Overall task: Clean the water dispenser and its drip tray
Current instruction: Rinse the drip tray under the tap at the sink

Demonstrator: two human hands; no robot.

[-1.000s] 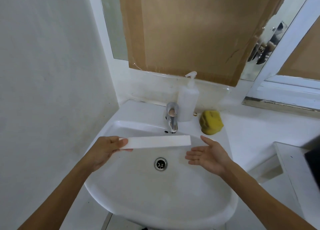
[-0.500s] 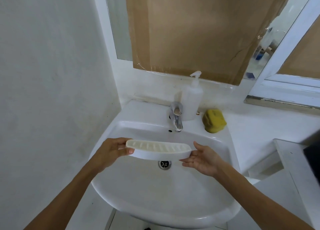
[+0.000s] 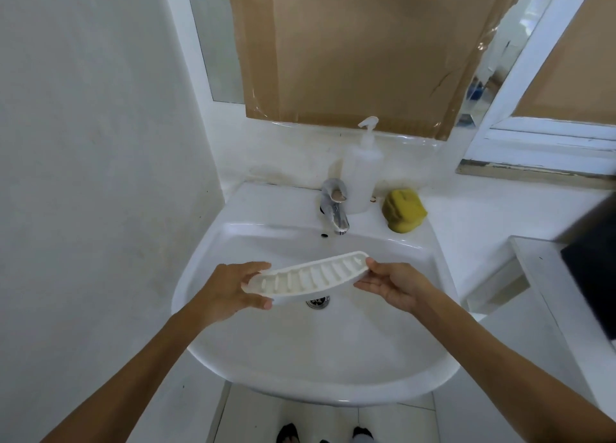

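Over the sink (image 3: 206, 352), a ribbed white drip tray (image 3: 310, 277) is held by its ends, the left hand (image 3: 230, 292) gripping, the right hand (image 3: 393, 284) pinching; light, stiff, probably slippery once wet.

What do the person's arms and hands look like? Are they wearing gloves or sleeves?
No gloves and no sleeves show. Both forearms are bare as far as the picture reaches, and the left hand and right hand are bare too. I see no watch, ring or bracelet on either one.
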